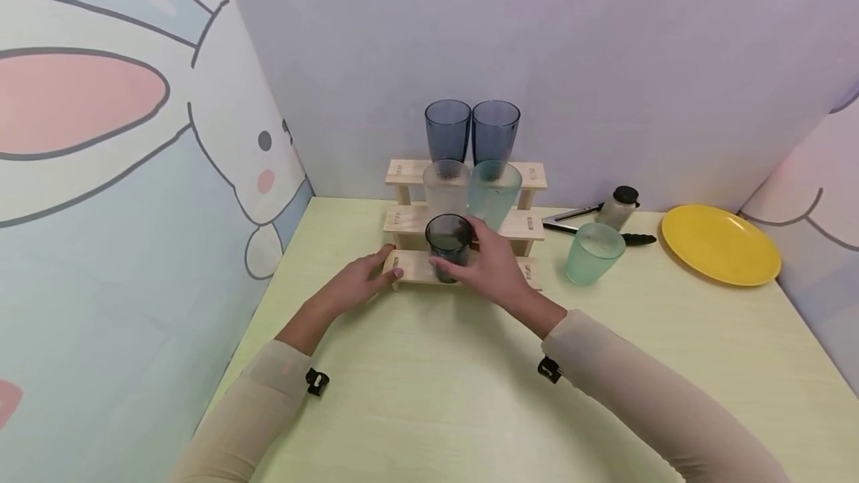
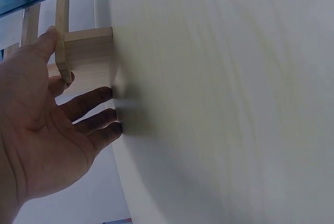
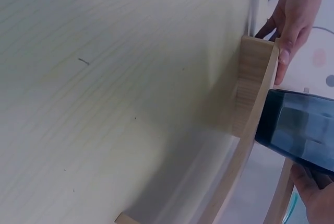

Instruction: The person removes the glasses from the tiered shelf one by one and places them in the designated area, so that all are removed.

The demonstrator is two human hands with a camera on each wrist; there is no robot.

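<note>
A dark grey glass point(image 1: 448, 244) stands upright on the lowest step of a three-step wooden rack point(image 1: 412, 267). My right hand point(image 1: 493, 267) grips it from the right, thumb in front and fingers around the far side. In the right wrist view the base of this glass point(image 3: 300, 127) meets the step. My left hand point(image 1: 359, 282) pinches the rack's lower left end; in the left wrist view its thumb and index finger are on the wooden board point(image 2: 62, 51), the other fingers extended. Behind, a clear frosted glass point(image 1: 439, 188) and a teal glass point(image 1: 495, 196) occupy the middle step.
Two blue glasses point(image 1: 448, 129) stand on the top step. Right of the rack, a teal tumbler point(image 1: 593, 253) sits on the table, near black-handled tongs point(image 1: 564, 227) and a black-capped shaker point(image 1: 619, 207). A yellow plate point(image 1: 721, 244) lies farther right. Walls border the table behind and at both sides.
</note>
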